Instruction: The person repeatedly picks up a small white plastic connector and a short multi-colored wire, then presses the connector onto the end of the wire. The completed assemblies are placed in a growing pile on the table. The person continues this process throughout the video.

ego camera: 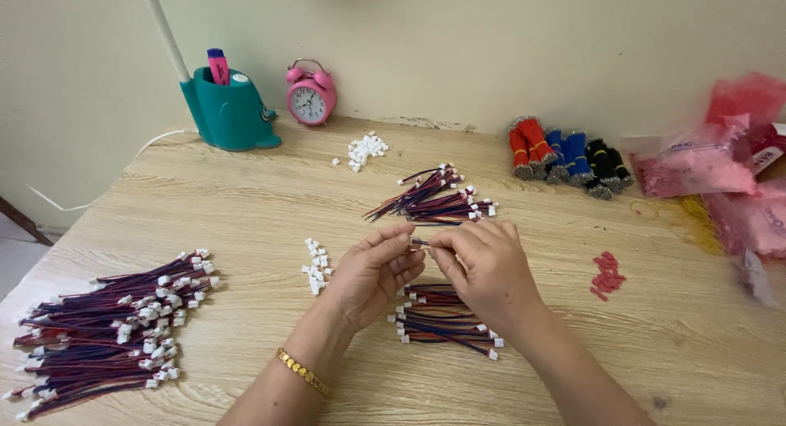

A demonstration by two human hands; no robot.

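While both hands meet above the middle of the wooden table (246, 205), the entries stand as follows.

Left hand: the left hand (372, 272) is raised off the table, thumb and forefinger pinched narrow on the end of a thin wire piece (420, 243); a gold bracelet (303, 372) sits on the wrist.

Right hand: the right hand (485, 266) faces it, fingertips closed on the same wire piece from the other side; the two pinches nearly touch.

Held piece: short and thin, dark, spanning the small gap between the two thumbs; whether a connector is on it I cannot tell.

Under the grip: a small bunch of red-and-blue leads with white plugs (442, 321) lies on the table, partly hidden by the right hand.

Left of the grip: a short row of loose white connector housings (315, 266), near the left hand.

Beyond the grip: a fanned bunch of finished leads (434, 198), and further back a small heap of white housings (362, 150).

Far left of the grip: a large pile of leads with white plugs (110, 328).

Right of the grip: a little cluster of red parts (607, 274), well apart.

Back right: bundles of red, blue and black wire (569, 157) and pink bags (720, 180).

Back left: teal lamp base (229, 111) and pink alarm clock (310, 94).
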